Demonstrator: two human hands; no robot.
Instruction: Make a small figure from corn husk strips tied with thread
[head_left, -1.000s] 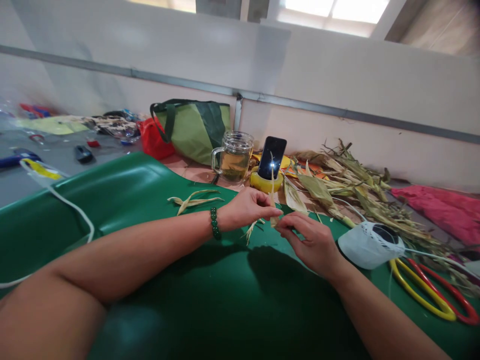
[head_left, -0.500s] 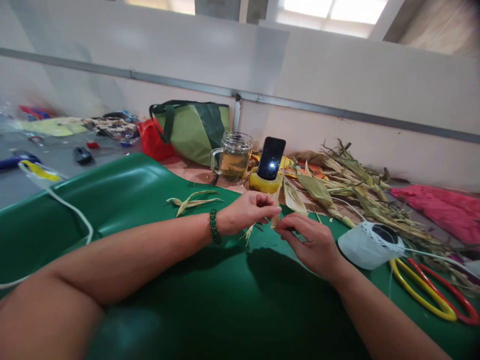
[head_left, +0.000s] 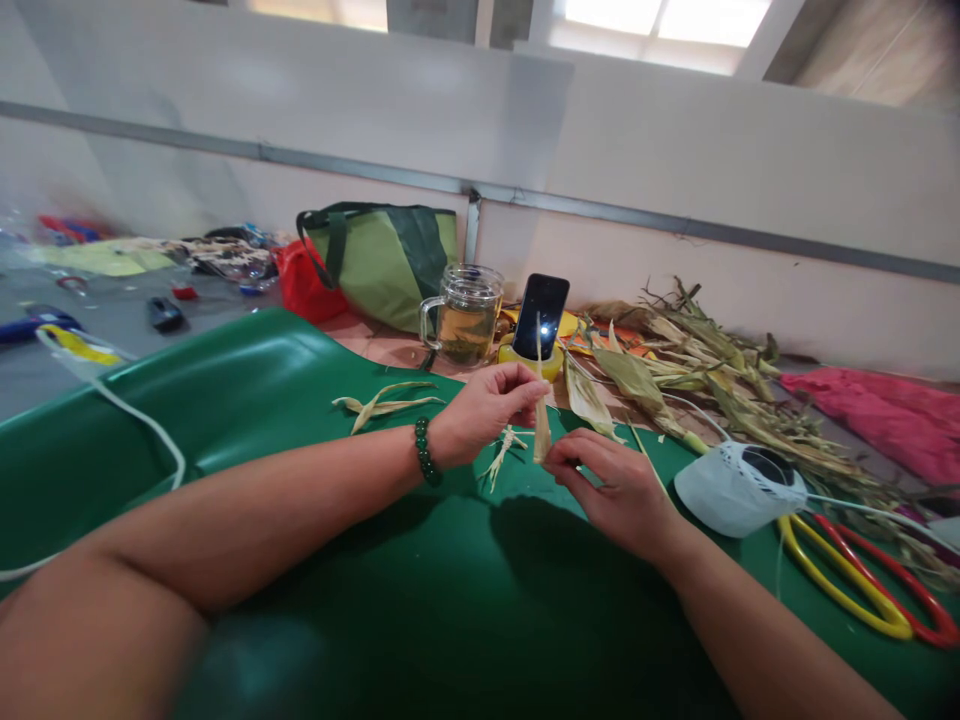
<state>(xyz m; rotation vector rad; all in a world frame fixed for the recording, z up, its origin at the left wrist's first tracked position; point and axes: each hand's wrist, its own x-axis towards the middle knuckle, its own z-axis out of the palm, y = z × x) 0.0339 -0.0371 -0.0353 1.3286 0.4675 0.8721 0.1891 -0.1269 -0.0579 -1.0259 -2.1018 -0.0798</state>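
Both my hands meet over a green mat [head_left: 420, 590] at the table's middle. My left hand [head_left: 487, 410], with a green bead bracelet on the wrist, pinches a pale dried husk strip [head_left: 541, 420] that stands upright. My right hand [head_left: 619, 490] has its fingers curled and pinches the lower end of the same strip. A small bundle of thin dried fibres [head_left: 501, 455] hangs just below my left hand's fingers. A few loose husk strips [head_left: 386, 398] lie on the mat to the left of my left wrist.
A heap of dried husks and stalks [head_left: 712, 380] lies at the right. A glass mug [head_left: 465, 315] and a phone [head_left: 541, 315] in a yellow stand sit behind my hands. Beside them are a green bag [head_left: 382, 255], a white mask [head_left: 739, 488] and yellow and red scissors [head_left: 862, 580].
The husk strip has turned from tilted to upright and risen a little with my left hand. My right hand has shifted slightly down and to the right.
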